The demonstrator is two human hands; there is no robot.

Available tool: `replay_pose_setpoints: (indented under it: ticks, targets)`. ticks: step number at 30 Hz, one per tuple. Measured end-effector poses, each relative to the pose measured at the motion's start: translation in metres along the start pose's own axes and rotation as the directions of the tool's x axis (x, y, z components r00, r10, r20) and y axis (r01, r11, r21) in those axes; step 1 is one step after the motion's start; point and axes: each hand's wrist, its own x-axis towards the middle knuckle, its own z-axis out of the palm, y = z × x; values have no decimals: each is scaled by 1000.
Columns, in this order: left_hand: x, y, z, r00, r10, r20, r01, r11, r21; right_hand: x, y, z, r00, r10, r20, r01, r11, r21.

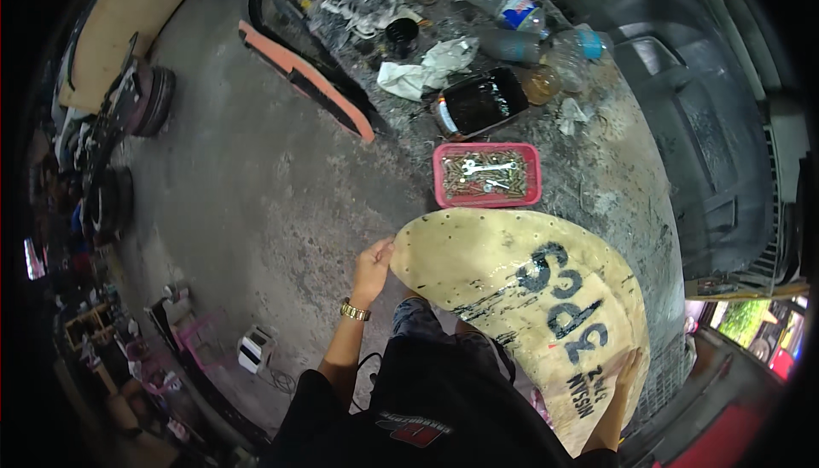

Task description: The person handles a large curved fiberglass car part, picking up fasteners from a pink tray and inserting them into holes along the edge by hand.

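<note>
A curved yellowish panel [546,306] with black painted marks is held in front of the body, partly over the legs, its far edge just beside a pink plastic tray [488,199]. Its left end is pinched by the grip of the left hand [373,268]. The right hand [628,374] is laid on its right side; whether that grip is closed cannot be told. In the tray, a wrench [490,168] is seen upon screws [461,187].

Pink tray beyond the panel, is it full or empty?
Not empty: the pink tray holds many small screw-like pieces, a silver wrench lying on top. Their depth I cannot tell.
</note>
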Motion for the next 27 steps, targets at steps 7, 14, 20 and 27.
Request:
replay_pose_setpoints:
  ticks: [7, 14, 20, 27]
  targets:
    - [4, -26, -4, 998, 61, -31, -65, 989, -135, 28, 13, 0, 988, 118, 104, -110, 991, -80]
    - [12, -15, 12, 999, -41, -3, 39, 972, -233, 36, 62, -7, 994, 75, 81, -61, 985, -163]
    - [20, -22, 14, 998, 67, -11, -67, 962, -264, 26, 33, 7, 994, 103, 31, -98, 986, -133]
    - [41, 38, 52, 923, 383, 42, -379, 884, 273, 7, 19, 21, 986, 68, -150, -71, 997, -20]
